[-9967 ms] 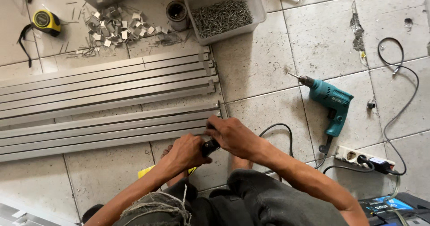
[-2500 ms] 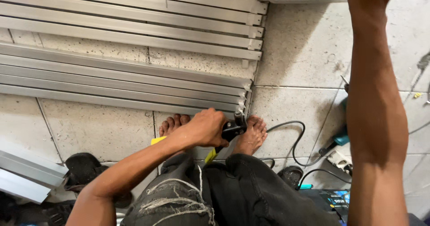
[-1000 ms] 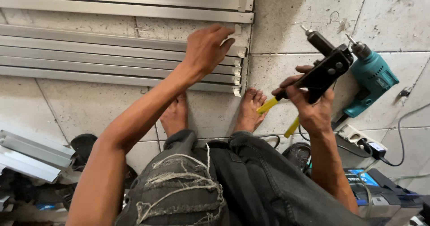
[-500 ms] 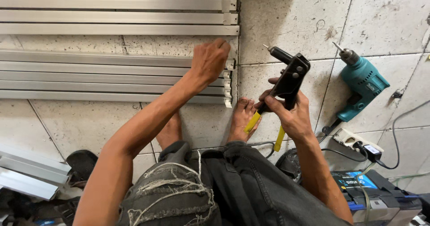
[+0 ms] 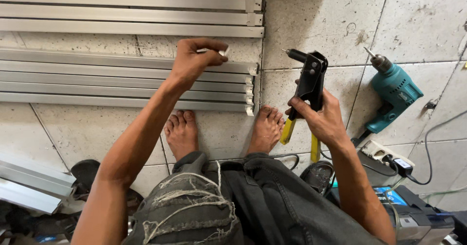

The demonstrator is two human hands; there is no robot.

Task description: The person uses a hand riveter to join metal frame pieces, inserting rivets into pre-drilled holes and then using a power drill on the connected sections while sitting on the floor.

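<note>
at the far left, the ends of loose grey metal profiles [image 5: 29, 186] lie on the tiled floor [image 5: 311, 16], with a dark sandal [image 5: 87, 169] just beside them. above, a row of long aluminium channel bars [image 5: 121, 75] runs across the tiles, their cut ends lined up near the middle. the left hand [image 5: 194, 58] reaches over the top bar of the near group, fingers curled and pinched on a small pale piece [image 5: 224, 52] at the fingertips; what the piece is cannot be told. below it, two bare feet [image 5: 182, 131] rest flat on the floor just short of the bars. to the right, the right hand [image 5: 321, 118] is wrapped round the yellow-tipped handles of a black hand riveter [image 5: 309, 87], held upright with its nose pointing up and left, clear of the bars. further right a teal electric drill [image 5: 394, 92] lies on the tiles, near a white power strip [image 5: 384, 155].
</note>
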